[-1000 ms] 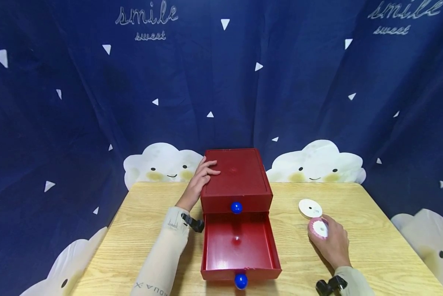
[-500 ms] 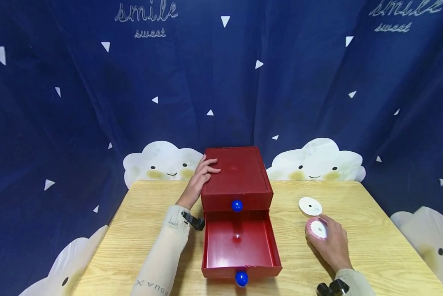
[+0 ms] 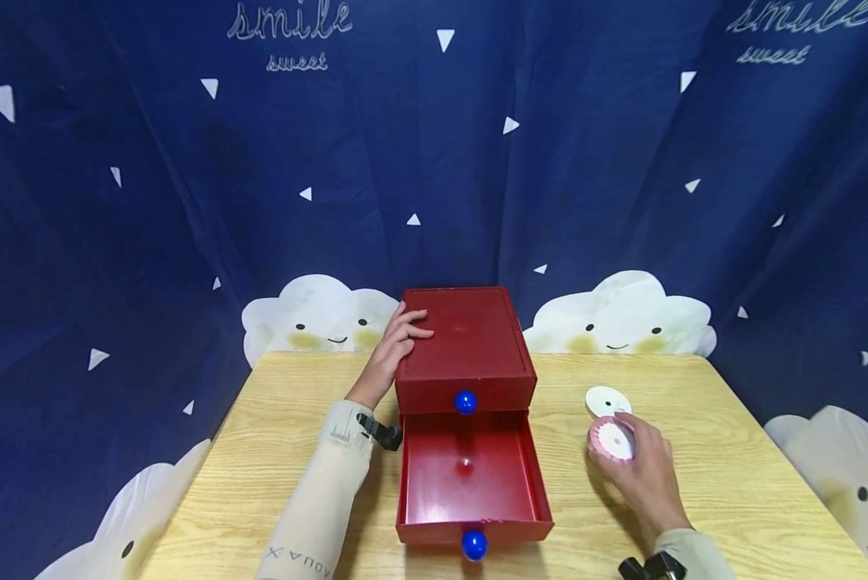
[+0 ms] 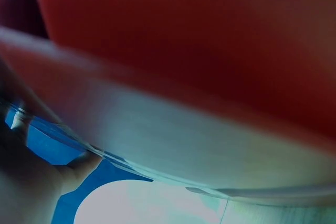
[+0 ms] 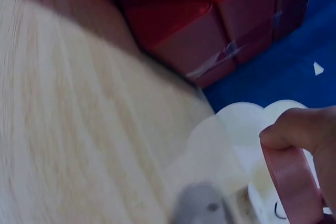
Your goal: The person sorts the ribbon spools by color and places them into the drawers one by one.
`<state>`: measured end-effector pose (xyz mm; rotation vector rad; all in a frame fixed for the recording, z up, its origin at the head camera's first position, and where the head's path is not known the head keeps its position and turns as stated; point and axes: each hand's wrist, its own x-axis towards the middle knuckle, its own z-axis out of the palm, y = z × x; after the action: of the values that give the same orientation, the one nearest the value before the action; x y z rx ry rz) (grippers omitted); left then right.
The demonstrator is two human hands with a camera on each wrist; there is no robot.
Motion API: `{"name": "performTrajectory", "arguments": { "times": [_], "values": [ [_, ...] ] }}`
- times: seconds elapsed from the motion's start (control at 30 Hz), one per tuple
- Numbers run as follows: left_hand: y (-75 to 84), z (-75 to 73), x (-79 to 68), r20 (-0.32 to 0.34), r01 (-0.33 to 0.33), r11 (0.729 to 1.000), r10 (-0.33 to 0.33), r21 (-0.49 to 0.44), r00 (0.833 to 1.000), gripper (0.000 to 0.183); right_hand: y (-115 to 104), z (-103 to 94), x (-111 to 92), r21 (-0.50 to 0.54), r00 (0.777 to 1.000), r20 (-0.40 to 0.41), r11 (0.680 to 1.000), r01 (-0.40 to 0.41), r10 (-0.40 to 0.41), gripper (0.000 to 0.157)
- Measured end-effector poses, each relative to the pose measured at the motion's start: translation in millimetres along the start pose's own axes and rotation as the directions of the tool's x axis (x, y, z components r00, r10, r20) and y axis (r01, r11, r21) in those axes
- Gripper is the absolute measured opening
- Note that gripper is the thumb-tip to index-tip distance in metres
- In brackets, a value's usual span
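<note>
In the head view, a red cabinet (image 3: 463,338) with two stacked drawers stands on the table. Its lower drawer (image 3: 470,475) is pulled out, and its upper one is pushed in. My left hand (image 3: 386,358) rests on the cabinet's top left edge, fingers spread over the lid. Off to the right, my right hand (image 3: 647,467) pinches a round pink-rimmed spool (image 3: 612,441) with a white face, which looks like a ribbon roll. From the right wrist, its smooth pink band (image 5: 294,182) shows under my thumb or finger. A white disc (image 3: 608,400) with a small centre hole lies just behind it.
Each drawer has a blue ball knob; the lower knob (image 3: 474,545) sticks out toward the front. The light wooden table (image 3: 281,451) carries everything. A dark blue curtain (image 3: 375,145) with cloud and triangle prints hangs behind and at both sides.
My right hand has moved slightly left and back with the pink spool, which now tilts more face-up and overlaps the white disc's front edge. The left hand stays on the cabinet.
</note>
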<state>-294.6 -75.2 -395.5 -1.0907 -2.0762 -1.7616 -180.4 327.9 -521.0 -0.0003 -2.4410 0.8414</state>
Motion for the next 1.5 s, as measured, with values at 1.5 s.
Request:
{"name": "performTrajectory", "arguments": {
  "times": [1.5],
  "values": [
    [-2.8,-0.2,0.8,-0.003,-0.001,1.000,0.001,0.002,1.000,0.034,-142.5,-21.9,-3.2,0.196,0.936,0.090,0.927,0.319,-0.341,0.074]
  ]
}}
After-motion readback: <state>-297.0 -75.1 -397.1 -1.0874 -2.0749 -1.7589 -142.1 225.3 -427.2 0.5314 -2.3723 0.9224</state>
